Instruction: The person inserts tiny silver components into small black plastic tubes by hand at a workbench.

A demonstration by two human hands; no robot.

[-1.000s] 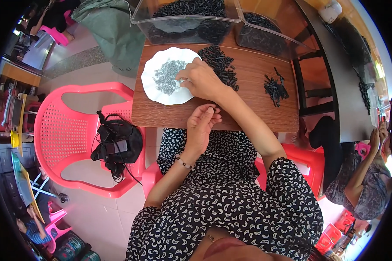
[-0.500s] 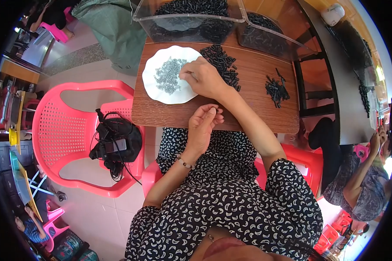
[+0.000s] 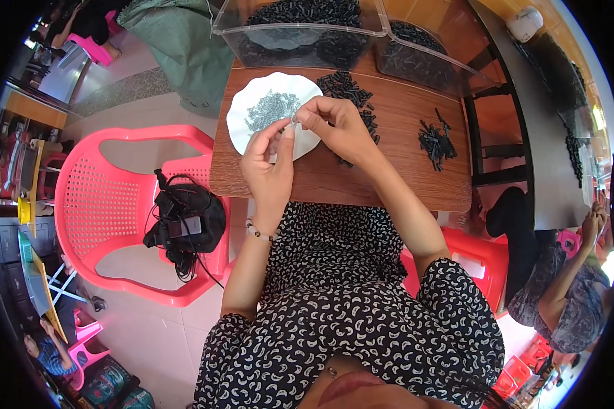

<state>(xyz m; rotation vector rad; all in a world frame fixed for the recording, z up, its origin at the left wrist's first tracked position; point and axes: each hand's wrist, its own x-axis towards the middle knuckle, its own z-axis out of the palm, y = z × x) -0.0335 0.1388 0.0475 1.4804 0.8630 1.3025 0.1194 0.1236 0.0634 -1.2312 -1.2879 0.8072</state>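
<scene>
Above the right part of a white scalloped plate [image 3: 239,112], my left hand [image 3: 269,163] and my right hand [image 3: 341,133] meet fingertip to fingertip. Both are closed in a pinch. A tiny clear piece [image 3: 295,123] shows at the right fingertips. What the left thumb and finger pinch is too small and covered to make out. Many small clear tube-like pieces [image 3: 273,109] lie heaped on the plate. Beside the right hand is a pile of short black cylindrical parts [image 3: 344,88], partly hidden behind that hand.
A smaller group of black parts [image 3: 436,142] lies on the right of the brown table [image 3: 402,177]. Clear plastic bins [image 3: 300,48] of black parts stand at its far edge. A pink chair [image 3: 109,204] with a black bag [image 3: 194,218] is at the left. A person [image 3: 559,293] sits at right.
My right hand has drawn back from the clear pieces, slightly right. My left hand has moved up and left from the table's front edge, and the fingertips of both hands now meet.
</scene>
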